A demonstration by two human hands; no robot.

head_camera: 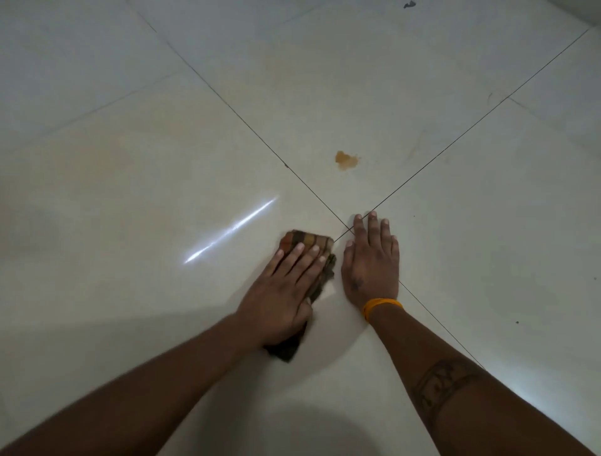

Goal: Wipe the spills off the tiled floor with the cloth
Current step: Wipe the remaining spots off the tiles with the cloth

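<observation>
Left hand (286,286) presses the striped cloth (309,242) flat on the tiled floor (130,195), fingers straight, cloth poking out beyond fingertips. Right hand (370,260) flat, holding nothing. Orange spill (346,159) ahead, well apart.

The tiled floor (455,228) lies open on every side of the two hands, with bare tile between them and the brown spill (346,160) ahead. The right hand (370,260), flat on the tile where the grout lines cross, sits just beside the cloth (305,242) under the left hand (286,289) — it blocks a sweep to the right. A small dark scrap (409,4) lies at the far edge — well apart from both hands.
</observation>
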